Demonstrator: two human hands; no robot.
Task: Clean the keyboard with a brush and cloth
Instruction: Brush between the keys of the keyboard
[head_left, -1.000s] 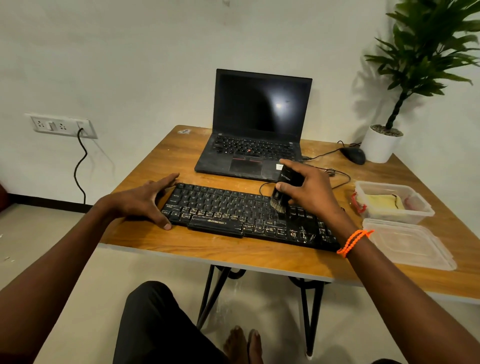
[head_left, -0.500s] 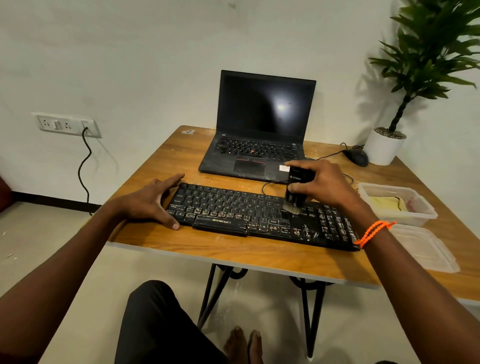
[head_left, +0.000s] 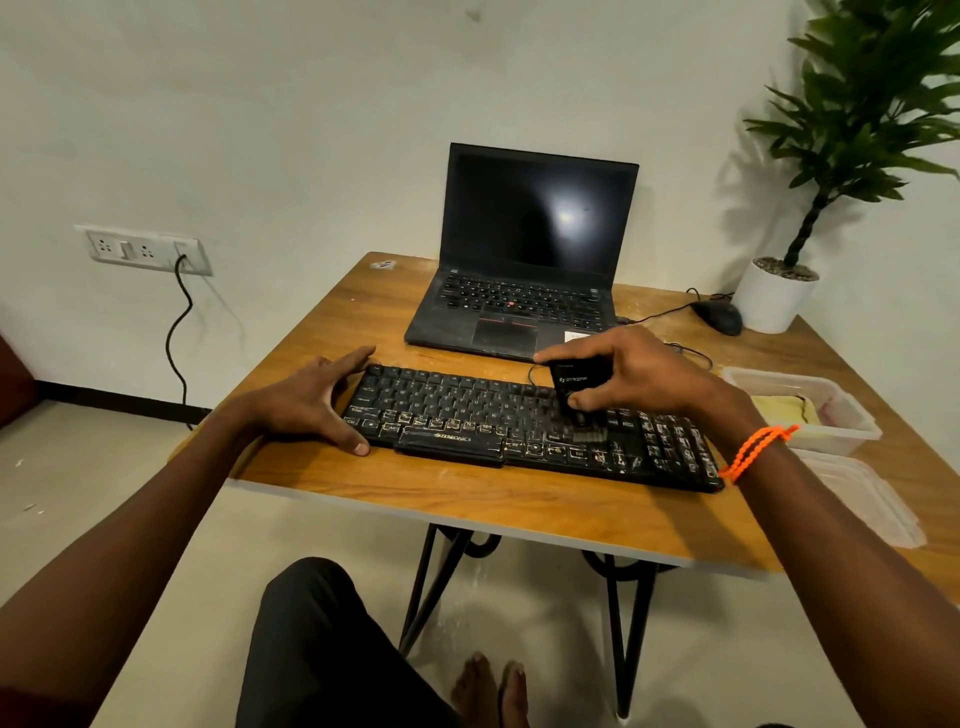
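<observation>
Our right hand pinches a small black brush between thumb and fingers, holding it upright with its pale bristles down on the keys right of the middle of the keyboard. Our left hand lies flat with fingers spread at the keyboard's left end, thumb along the near corner and forefinger along the far corner, gripping nothing. The black keyboard lies across the near part of the wooden table, its near rows marked with pale grime. To the right of the brush hand, at the table's right edge, stands a clear plastic box with a folded yellow cloth inside; its clear lid lies flat just nearer to us. Beyond the keyboard sits an open laptop with a dark screen, and further right a mouse beside a potted plant.
</observation>
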